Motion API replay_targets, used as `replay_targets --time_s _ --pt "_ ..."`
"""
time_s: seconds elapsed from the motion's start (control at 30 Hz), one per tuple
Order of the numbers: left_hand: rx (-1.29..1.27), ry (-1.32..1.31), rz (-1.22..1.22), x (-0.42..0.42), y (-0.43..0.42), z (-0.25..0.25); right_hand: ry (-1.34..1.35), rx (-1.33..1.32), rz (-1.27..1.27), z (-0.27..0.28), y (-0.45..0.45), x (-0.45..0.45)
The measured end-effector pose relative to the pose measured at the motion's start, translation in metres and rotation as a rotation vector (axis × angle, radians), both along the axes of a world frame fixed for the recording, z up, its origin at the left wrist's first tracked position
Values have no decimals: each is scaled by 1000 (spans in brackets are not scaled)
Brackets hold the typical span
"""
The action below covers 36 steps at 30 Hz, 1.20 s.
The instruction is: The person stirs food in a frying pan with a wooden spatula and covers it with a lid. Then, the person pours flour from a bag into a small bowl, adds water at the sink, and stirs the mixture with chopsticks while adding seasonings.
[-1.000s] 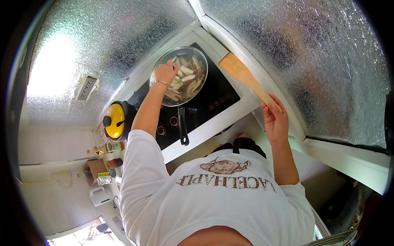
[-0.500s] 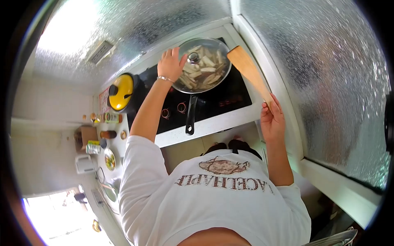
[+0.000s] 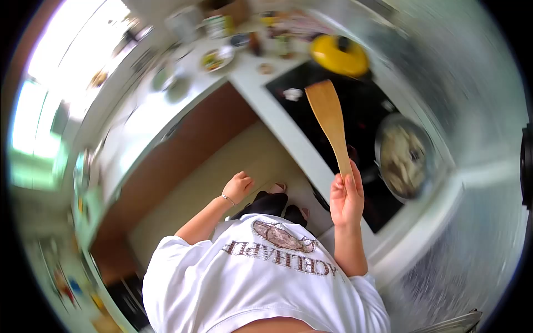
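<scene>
My left hand point(image 3: 239, 187) hangs over the floor in front of my body, its fingers curled in with nothing seen in them. A bracelet is on that wrist. In my right hand point(image 3: 347, 197) is the narrow end of a wooden spatula point(image 3: 327, 114), its flat blade pointing up over the black cooktop point(image 3: 297, 114). To the right of this hand, the frying pan point(image 3: 401, 172) sits on the cooktop with pale pieces of food under a clear lid point(image 3: 415, 152). My right hand hides part of the cooktop's near side.
A pot with a yellow lid point(image 3: 340, 56) is at the cooktop's far end. On the white counter point(image 3: 255, 91) are a plate of food point(image 3: 217, 59), small bottles and a white kettle-like item point(image 3: 183, 25). Brown cabinets point(image 3: 194, 125) run below. Foil-like sheeting point(image 3: 472, 233) covers the right side.
The view has swung left toward the counter and window. My left hand, earlier at the lid knob, has come away and down, its fingers now curled. The spatula stays in my right hand.
</scene>
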<state>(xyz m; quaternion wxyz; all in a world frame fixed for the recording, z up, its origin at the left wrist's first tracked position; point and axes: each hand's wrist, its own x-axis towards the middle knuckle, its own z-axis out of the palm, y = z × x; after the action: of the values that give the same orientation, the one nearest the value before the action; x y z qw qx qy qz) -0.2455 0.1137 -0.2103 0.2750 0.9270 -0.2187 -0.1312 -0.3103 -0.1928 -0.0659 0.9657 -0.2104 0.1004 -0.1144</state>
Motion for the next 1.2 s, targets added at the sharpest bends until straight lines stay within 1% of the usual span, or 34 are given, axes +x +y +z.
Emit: replay_targets --time_s 0.03,0.1,0.13,0.17,0.2,0.23,0.3,0.37,0.4,0.43,0.47,0.5,0.57,0.6,0.67,0.7,0.77,0.8,0.83,0.9,0.93,1.0,1.03,1.1,1.13,1.2 --pt "6 -6 98 -16 30 -2 33 19 75 3 19 7" --pt "129 94 209 -42 84 -10 32 68 236 3 59 24" --pt "113 80 277 -52 105 -26 27 99 310 -2 76 34" --pt "162 81 307 -60 131 -39 51 111 376 -3 98 43" --pt "216 86 327 -69 153 -51 81 81 421 -6 118 51" --pt "202 83 358 -76 177 -67 107 45 458 -10 139 61" --pt "313 181 534 -93 225 -104 138 34 525 -17 180 84" --pt "305 310 783 -123 273 -149 177 30 548 -26 222 107" --pt "219 433 1078 -136 291 -159 208 22 565 -31 244 121" --pt "291 503 1040 -153 318 -172 235 19 576 -36 267 136" --pt "431 652 932 -168 341 -187 260 6 546 -43 287 150" --pt "451 749 942 -183 362 -198 271 -14 524 -49 301 165" --pt "397 915 1061 -201 400 -196 300 14 475 -62 324 196" --pt "383 919 1046 -200 413 -201 321 20 434 -74 326 213" --pt "279 945 1232 -201 441 -207 300 -34 355 -86 327 246" --pt "274 948 1212 -193 454 -215 290 -70 315 -91 324 264" --pt "-52 896 1280 -179 475 -233 316 -115 265 -99 318 296" --pt "40 822 1218 -160 479 -228 345 -122 264 -108 312 316" --pt "42 829 1200 -140 482 -223 350 -127 248 -117 308 335" --pt "-138 647 1307 -102 481 -215 356 -135 226 -132 299 376" --pt "-143 654 1302 -89 482 -212 359 -143 222 -137 296 396" --pt "-224 284 1154 -70 478 -206 436 -130 151 -148 286 432" --pt "-227 285 1159 -67 473 -199 436 -134 156 -156 279 447" --pt "-410 278 1349 -65 454 -185 433 -241 190 -170 265 477" --pt "-387 283 1359 -72 446 -185 459 -288 181 -172 261 488" --pt "-188 362 1403 -90 427 -186 459 -270 214 -179 252 507"
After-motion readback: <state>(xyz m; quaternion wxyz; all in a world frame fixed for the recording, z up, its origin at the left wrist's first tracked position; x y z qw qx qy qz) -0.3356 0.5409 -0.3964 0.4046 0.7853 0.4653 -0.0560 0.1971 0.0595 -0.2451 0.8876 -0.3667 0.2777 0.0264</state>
